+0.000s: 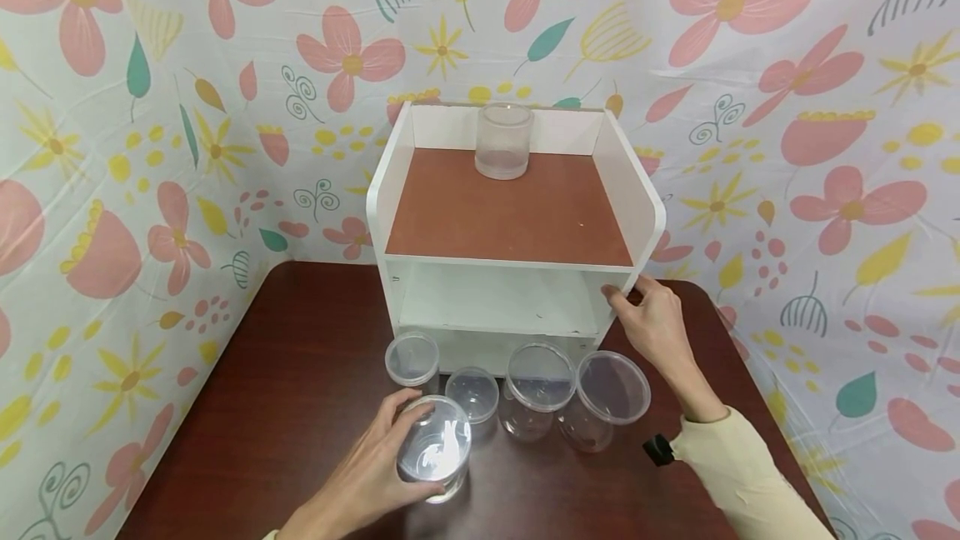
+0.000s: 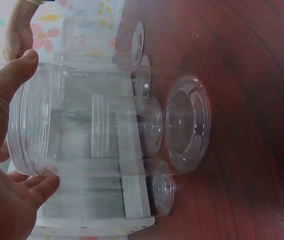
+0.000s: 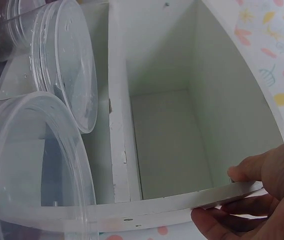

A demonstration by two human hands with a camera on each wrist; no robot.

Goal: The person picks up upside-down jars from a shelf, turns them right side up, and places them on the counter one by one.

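Note:
My left hand (image 1: 367,469) grips a clear plastic jar (image 1: 437,448) around its lid, thumb on one side and fingers on the other. In the left wrist view this jar (image 2: 106,120) stands in front of smaller jars. Over at the right, my right hand (image 1: 660,327) pinches the front edge of the side panel of a white shelf unit (image 1: 637,198). The right wrist view shows the thumb inside that panel and the fingers outside, beside the middle compartment (image 3: 172,135). Several lidded clear jars (image 1: 538,382) stand before the unit's lower front.
One more clear jar (image 1: 504,144) stands at the back of the unit's brown top shelf (image 1: 480,219). A dark reddish wooden table (image 1: 285,407) carries everything, and a flower-printed cloth (image 1: 225,65) hangs behind and at both sides.

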